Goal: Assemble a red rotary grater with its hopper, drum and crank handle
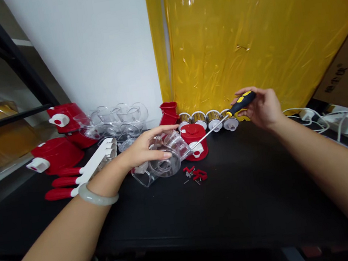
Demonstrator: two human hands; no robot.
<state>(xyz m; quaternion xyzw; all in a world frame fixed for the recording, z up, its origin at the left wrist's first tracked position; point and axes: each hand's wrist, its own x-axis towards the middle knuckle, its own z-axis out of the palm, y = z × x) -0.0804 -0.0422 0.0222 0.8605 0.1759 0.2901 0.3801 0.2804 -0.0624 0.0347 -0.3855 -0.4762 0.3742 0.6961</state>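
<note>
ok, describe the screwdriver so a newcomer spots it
Find the yellow sheet behind the black table, then the right hand raised in front of it. The screwdriver is in that hand, its shaft slanting down to the clear plastic part in the left hand. Unlike the stubby drums behind it, it's slim, with a black-and-yellow handle.

Left low, right high

left hand (pixel 141 149) is kinda clamped, thumb stretched out apart from the fingers. right hand (pixel 266 106) sits higher, fingers curled in a grip. left forearm (pixel 60 245) and right forearm (pixel 330 160) both slant inward.
</note>
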